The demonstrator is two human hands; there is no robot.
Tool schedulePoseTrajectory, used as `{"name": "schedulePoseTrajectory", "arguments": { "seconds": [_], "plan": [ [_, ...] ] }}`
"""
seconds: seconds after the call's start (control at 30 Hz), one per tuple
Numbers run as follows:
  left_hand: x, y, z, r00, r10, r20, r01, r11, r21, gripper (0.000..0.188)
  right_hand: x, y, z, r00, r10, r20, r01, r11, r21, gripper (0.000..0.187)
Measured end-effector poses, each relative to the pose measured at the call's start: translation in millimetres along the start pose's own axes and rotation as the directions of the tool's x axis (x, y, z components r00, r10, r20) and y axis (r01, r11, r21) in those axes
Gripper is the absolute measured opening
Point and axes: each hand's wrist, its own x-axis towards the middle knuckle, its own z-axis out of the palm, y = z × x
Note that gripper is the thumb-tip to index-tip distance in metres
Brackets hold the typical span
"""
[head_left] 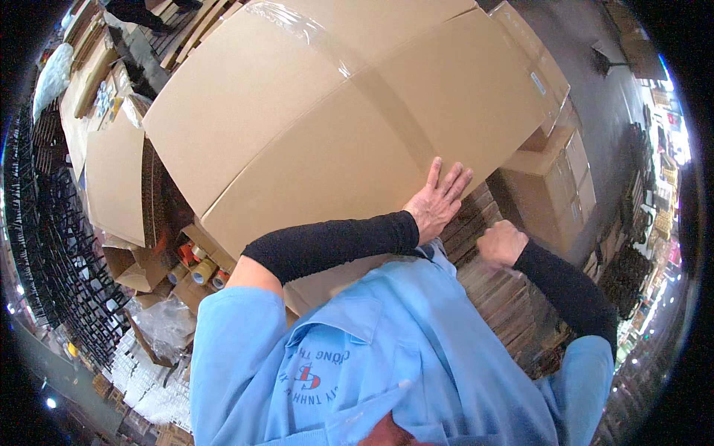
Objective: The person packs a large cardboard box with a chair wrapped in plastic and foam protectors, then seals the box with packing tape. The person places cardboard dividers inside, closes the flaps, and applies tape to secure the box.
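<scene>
A large brown cardboard carton (pixel 297 141) fills the area before me, with clear packing tape (pixel 387 100) running along its top. My left hand (pixel 439 199) lies with spread fingers on the near right part of that carton, its palm against the cardboard. Off the carton's near right edge, my right hand (pixel 501 244) is curled into a fist above wooden slats. Its inner side faces away, so whatever it may hold is hidden. Both forearms wear black sleeves.
Smaller cartons (pixel 554 186) stand to the right, beside wooden slats (pixel 494 297). On the left are a flattened cardboard stack (pixel 115 186), an open box with tape rolls (pixel 202 271) and crumpled plastic film (pixel 165 320). Black metal frames (pixel 63 245) crowd the far left.
</scene>
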Motion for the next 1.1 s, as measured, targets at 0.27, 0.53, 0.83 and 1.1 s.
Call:
{"name": "schedulePoseTrajectory", "arguments": {
  "seconds": [0.27,0.53,0.83,1.1],
  "plan": [
    [-22.8,-26.4,7.9,0.915,0.301,-0.267,-0.398,0.777,-0.488,0.024,-69.6,135.1,-79.1,0.791,0.328,-0.517,0.101,0.763,0.638,0.054],
    [-193.2,-161.6,-18.0,0.136,-0.972,-0.189,0.959,0.178,-0.221,0.066,-31.9,107.9,-265.2,0.512,0.075,-0.856,0.498,0.786,0.367,0.074],
    [-189.9,-146.3,-19.5,0.086,-0.978,-0.19,0.906,0.156,-0.393,0.08,128.4,-335.4,-446.8,0.395,-0.913,-0.103,0.776,0.392,-0.494,0.052],
    [-184.9,-150.9,13.3,-0.042,-0.923,-0.382,0.858,0.163,-0.488,0.081,277.2,-545.1,-336.1,0.862,-0.284,0.42,0.453,0.061,-0.889,0.038]
  ]
}}
